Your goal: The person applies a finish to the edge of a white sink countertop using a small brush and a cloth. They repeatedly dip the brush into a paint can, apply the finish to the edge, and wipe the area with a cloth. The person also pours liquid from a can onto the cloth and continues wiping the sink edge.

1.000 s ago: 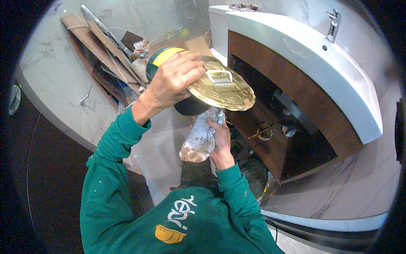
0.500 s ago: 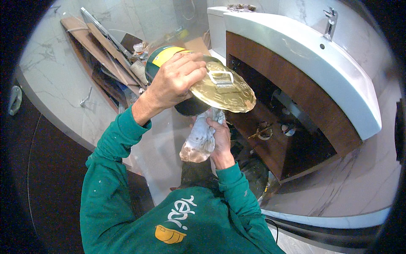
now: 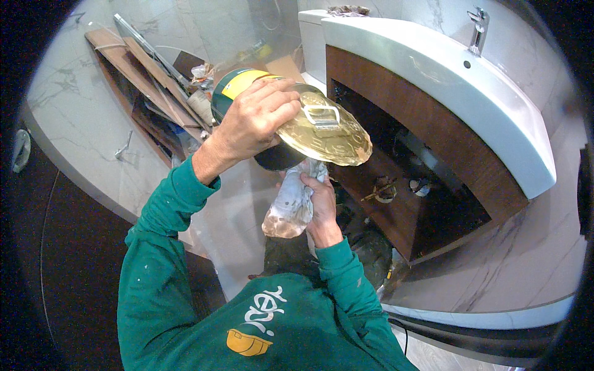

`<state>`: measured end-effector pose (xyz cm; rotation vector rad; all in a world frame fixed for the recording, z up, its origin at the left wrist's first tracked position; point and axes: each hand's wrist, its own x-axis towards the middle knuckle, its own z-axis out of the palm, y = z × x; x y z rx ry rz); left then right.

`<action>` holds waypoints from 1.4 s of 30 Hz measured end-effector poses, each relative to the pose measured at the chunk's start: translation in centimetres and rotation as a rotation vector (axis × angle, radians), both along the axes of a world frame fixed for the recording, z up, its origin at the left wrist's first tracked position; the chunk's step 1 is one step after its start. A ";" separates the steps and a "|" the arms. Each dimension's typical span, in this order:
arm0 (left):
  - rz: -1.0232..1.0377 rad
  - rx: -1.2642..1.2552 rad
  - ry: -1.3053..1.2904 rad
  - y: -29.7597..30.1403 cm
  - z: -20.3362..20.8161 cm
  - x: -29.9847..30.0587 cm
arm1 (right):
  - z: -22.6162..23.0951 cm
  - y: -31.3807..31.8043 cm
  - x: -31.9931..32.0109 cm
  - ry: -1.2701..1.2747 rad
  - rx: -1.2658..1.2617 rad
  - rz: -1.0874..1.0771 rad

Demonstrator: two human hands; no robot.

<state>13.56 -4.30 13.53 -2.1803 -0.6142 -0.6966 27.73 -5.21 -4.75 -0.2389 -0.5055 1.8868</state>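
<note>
My left hand (image 3: 257,117) grips the upper edge of a large dark green and yellow can (image 3: 240,82), which is tilted on its side. A peeled-up gold metal lid (image 3: 334,139) with a pull handle hangs off its near end. Just below the can, my right hand (image 3: 323,207) is closed around a crumpled whitish bundle (image 3: 289,207), brownish at its lower end. I cannot tell whether the bundle is cloth or plastic. Its top reaches up under the lid. The can's mouth is hidden behind the lid and my left hand.
A white washbasin (image 3: 433,68) with a chrome tap (image 3: 478,31) sits on a brown vanity (image 3: 396,105) to the right. Its open shelf holds small items, including a whitish cup (image 3: 385,188). Brown boards (image 3: 133,74) lean at the far left.
The surroundings have shifted slightly left in the view. My hands, the can and the bundle keep nearly the same positions.
</note>
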 end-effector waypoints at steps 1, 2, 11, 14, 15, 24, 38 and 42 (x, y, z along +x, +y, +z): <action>-0.002 0.003 0.002 0.0 0.0 0.0 | 0.0 0.0 0.0 -0.006 0.001 0.000; -0.005 0.005 0.005 0.1 -0.1 0.0 | 0.1 0.0 0.1 -0.011 0.002 -0.001; -0.009 0.013 0.018 0.2 -0.3 0.2 | 0.2 0.0 0.3 -0.010 -0.029 0.027; -0.003 0.004 0.018 0.2 -0.4 0.1 | -0.1 0.2 0.3 -0.045 0.008 0.038; 0.005 -0.002 0.017 0.2 -0.4 0.1 | -0.2 0.2 0.3 -0.042 0.011 0.030; -0.007 -0.003 0.008 0.4 -0.9 -0.1 | -0.7 0.4 0.1 -0.043 0.002 0.007; 0.004 0.023 0.019 0.6 -1.5 -0.2 | -0.6 0.5 0.1 -0.043 -0.026 0.032; 0.019 0.025 0.024 0.6 -1.7 -0.2 | -0.5 0.5 0.1 -0.040 -0.015 0.007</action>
